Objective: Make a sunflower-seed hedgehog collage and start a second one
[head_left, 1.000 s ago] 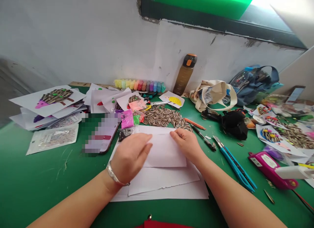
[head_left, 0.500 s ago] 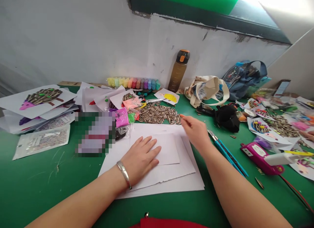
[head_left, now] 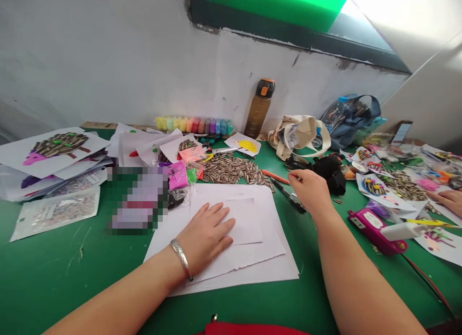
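The left hand [head_left: 205, 234] lies flat, palm down and fingers spread, on a small white sheet [head_left: 245, 222]. That sheet rests on top of a stack of larger white paper [head_left: 270, 258] in the middle of the green worktop [head_left: 65, 277], directly in front of the person. This hand grips nothing; it only presses the paper. A silver bracelet [head_left: 181, 259] circles its wrist.

The right hand [head_left: 311, 189] is off the paper, just past the stack's right edge, with its fingers curled down over a black pen [head_left: 288, 196] that lies slantwise on the worktop. Whether the grip has closed on the pen I cannot tell, since the fingertips are hidden behind the hand. An orange pencil [head_left: 276, 176] lies just beyond the pen.

Behind the paper stack sits a heap of striped sunflower seeds [head_left: 233, 170], with small bags of pink and green clay [head_left: 180, 175] to its left. Further left are piles of finished seed pictures [head_left: 54, 147]. Against the wall stand a row of coloured clay tubs [head_left: 195, 125] and a brown water bottle [head_left: 259, 109]. To the right lie a cloth bag [head_left: 303, 135], a blue backpack [head_left: 352, 116], a black bundle [head_left: 330, 170] and a pink glue gun [head_left: 375, 226]. Another person's hand [head_left: 447, 200] rests at the far right edge.
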